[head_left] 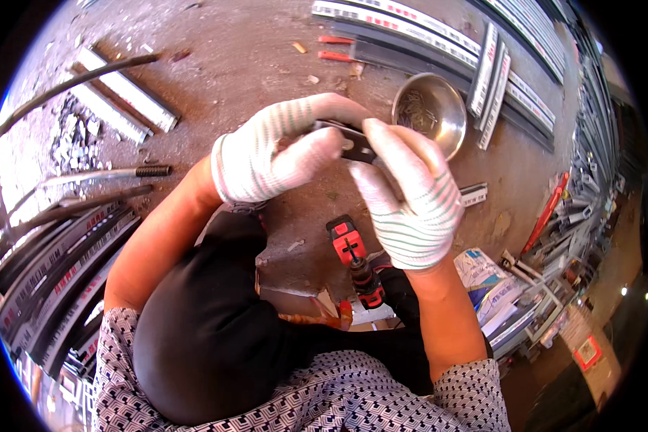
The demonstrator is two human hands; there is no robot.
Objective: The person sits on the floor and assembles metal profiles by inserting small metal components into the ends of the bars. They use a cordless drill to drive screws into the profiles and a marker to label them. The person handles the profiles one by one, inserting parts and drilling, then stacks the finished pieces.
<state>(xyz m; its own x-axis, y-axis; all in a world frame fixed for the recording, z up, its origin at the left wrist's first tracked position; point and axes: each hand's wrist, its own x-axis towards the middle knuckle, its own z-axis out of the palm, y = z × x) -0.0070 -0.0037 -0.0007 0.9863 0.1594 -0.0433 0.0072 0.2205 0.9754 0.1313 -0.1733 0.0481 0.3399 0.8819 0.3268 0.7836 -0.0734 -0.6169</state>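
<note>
Gloves cover both hands: I see the left hand and right hand closed together on a small black part at upper centre, beside a metal bowl.

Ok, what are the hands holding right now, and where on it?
A small dark flat part, pinched between both gloved hands: the left hand grips its left end, the right hand its right end. What the part is cannot be told.

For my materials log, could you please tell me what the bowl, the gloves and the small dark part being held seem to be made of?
The bowl looks like polished steel, given its mirror-bright rim. The gloves on the left hand and right hand look like knitted fabric with green stripes. The small dark part seems to be matte metal or plastic; I cannot tell which.
</note>
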